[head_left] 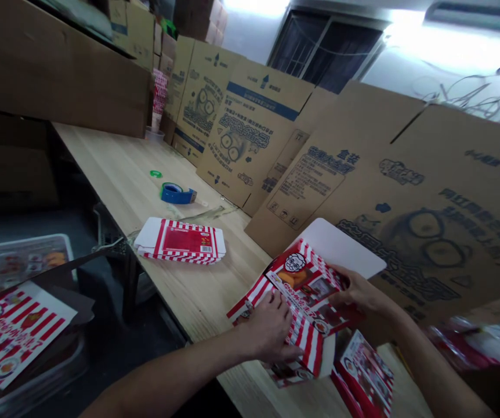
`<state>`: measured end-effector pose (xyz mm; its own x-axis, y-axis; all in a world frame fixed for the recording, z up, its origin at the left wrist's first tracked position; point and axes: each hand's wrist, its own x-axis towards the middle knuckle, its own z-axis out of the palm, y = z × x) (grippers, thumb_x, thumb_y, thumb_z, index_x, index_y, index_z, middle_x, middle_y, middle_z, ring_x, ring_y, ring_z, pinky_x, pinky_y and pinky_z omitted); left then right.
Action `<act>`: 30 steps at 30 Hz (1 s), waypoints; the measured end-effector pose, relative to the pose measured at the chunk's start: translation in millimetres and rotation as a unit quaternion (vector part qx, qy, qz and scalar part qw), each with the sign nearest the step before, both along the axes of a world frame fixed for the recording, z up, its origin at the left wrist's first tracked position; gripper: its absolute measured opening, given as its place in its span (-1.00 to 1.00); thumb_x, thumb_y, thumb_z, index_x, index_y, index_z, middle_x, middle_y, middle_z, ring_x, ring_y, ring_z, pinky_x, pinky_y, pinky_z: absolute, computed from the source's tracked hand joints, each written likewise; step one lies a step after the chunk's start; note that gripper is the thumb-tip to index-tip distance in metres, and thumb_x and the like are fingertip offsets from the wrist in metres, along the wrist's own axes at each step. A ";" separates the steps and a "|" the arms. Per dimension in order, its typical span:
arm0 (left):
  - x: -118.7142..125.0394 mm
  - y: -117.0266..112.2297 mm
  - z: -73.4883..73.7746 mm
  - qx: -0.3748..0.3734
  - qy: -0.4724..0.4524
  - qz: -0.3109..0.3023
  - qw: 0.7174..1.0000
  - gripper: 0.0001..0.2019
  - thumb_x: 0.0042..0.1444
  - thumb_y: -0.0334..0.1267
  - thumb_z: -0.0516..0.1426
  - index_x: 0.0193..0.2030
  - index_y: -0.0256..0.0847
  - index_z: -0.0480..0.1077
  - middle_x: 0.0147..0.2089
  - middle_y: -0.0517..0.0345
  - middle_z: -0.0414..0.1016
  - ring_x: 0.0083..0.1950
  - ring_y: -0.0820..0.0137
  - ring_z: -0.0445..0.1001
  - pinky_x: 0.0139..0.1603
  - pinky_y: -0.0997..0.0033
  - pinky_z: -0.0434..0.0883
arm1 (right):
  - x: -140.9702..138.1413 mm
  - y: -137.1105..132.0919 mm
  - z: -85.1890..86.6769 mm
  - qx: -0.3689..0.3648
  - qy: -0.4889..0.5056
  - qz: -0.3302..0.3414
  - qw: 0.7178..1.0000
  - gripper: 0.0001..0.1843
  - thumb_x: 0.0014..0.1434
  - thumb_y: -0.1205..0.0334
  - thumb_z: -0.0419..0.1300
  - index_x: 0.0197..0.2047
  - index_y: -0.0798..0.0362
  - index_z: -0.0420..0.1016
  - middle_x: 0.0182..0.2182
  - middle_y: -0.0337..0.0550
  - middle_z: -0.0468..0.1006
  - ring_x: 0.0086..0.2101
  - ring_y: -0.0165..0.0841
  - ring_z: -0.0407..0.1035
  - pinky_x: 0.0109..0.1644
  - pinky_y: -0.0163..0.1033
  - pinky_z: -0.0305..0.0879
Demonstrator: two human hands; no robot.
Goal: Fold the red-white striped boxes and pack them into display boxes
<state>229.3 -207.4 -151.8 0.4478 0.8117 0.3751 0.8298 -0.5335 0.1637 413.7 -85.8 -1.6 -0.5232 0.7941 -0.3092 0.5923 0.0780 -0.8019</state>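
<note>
We lose part of the striped box (pixel 304 305) under the left hand (pixel 271 328). At near right, a smaller red box (pixel 369 368) runs off the bottom edge, and the plastic packaging (pixel 482 342) blurs (we cannot make out its contents). At near left, the picture's edge cuts off a striped carton (pixel 21 334).

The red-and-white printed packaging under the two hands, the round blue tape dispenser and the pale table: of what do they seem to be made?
Red-and-white printed packaging: probably smooth paperboard; its raised white flap looks thin and stiff.
Round blue tape dispenser: likely smooth plastic, given its even colour.
Pale table: wood or laminate, rather matte, with visible grain.
</note>
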 end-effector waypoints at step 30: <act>-0.7 -1.7 3.4 -0.001 -0.012 0.006 1.000 -0.24 0.15 0.28 -0.12 0.05 -0.46 0.41 0.09 -0.30 0.41 0.20 -0.07 0.24 0.23 -0.04 0.08 | -0.3 8.5 7.4 0.019 -0.047 0.031 0.998 -0.13 -0.28 0.43 0.33 0.20 0.13 0.35 -0.23 -0.10 0.63 -0.29 -0.18 0.51 -0.25 -0.23 0.48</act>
<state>228.6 -209.1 -148.4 0.4296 0.8173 0.3839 0.8318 -0.5237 0.1842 413.4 -77.3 5.8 -0.5417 0.7732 -0.3298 0.6581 0.1460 -0.7387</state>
